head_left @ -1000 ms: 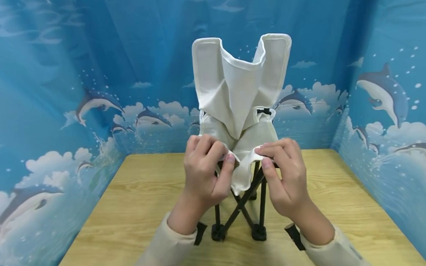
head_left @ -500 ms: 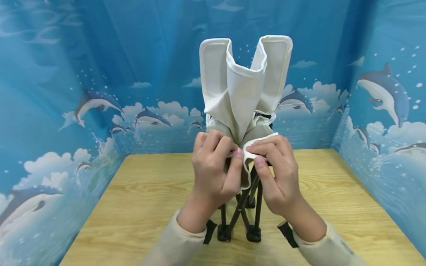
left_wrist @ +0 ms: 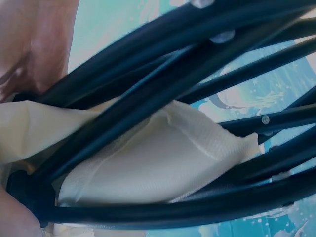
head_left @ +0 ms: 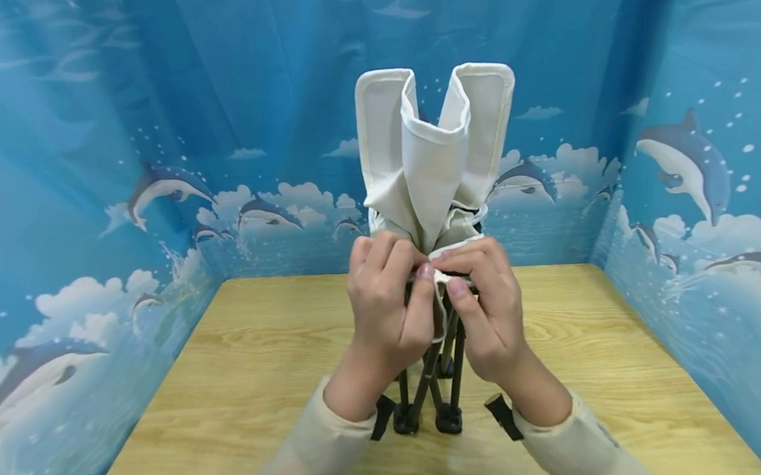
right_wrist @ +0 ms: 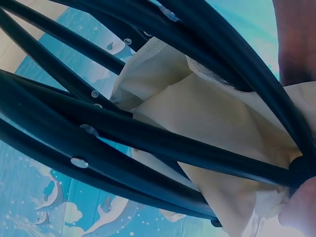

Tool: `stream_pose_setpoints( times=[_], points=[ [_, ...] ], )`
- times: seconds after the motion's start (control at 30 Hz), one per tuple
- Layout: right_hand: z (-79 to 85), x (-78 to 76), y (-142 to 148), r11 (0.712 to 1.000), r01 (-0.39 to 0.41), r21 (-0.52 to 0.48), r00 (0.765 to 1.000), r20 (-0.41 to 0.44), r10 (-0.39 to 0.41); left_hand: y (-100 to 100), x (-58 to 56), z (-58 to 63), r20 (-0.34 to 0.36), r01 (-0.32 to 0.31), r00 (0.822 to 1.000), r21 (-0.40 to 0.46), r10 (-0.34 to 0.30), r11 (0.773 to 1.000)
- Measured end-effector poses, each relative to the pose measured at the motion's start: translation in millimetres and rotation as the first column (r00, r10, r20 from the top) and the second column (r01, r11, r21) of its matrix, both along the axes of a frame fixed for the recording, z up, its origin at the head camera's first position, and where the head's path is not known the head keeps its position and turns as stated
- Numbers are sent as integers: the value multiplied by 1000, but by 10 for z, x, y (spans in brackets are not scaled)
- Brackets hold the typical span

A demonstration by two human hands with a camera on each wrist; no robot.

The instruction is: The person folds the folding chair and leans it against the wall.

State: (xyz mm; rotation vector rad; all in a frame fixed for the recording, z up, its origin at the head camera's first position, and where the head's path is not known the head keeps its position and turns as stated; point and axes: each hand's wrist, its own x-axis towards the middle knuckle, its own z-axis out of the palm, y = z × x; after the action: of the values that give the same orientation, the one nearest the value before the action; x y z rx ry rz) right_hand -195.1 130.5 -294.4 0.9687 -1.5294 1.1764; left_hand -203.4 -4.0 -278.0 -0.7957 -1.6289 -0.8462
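A small folding chair with white fabric [head_left: 436,157] and thin black legs stands upright on the table, drawn narrow, its backrest folded into a deep crease. At the left front corner of the seat, my left hand [head_left: 386,304] grips the fabric edge between thumb and curled fingers. My right hand [head_left: 495,307] pinches the right front corner, the fingertips of both hands nearly meeting. Between the hands the seat's front edge sags in a fold. From below, the left wrist view shows the seat cloth [left_wrist: 148,165] bulging down among crossed black tubes [left_wrist: 123,118]; the right wrist view shows similar cloth [right_wrist: 197,111].
The chair's black feet [head_left: 449,420] rest close together on a light wood-grain table [head_left: 265,370]. Blue curtains [head_left: 273,114] printed with dolphins and clouds enclose the back and both sides. Dark straps [head_left: 504,416] show at the sleeve cuffs.
My hands have come together, and the chair frame has narrowed between them. The legs now stand closer, and the seat cloth and backrest have folded tighter.
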Motion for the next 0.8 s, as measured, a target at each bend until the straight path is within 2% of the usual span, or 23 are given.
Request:
stream_pose_setpoints(
  times=[0.27, 0.43, 0.57, 0.8],
  points=[
    [-1, -27, -46, 1000, 9, -11, 1000, -20, -9, 47, 19, 6, 12, -18, 1000, 32, 18, 999],
    [-21, -39, -60, 999, 49, -1, 998, -37, -49, 32, 10, -2, 19, -17, 1000, 34, 17, 999],
    [-34, -22, -34, 998, 62, 20, 998, -26, -61, 5, 6, -11, 16, 7, 1000, 38, -8, 999],
    [-5, -3, 41, 998, 27, 62, 1000, 2, -27, -40, 9, -14, 19, 54, 998, 17, -54, 998]
  ],
)
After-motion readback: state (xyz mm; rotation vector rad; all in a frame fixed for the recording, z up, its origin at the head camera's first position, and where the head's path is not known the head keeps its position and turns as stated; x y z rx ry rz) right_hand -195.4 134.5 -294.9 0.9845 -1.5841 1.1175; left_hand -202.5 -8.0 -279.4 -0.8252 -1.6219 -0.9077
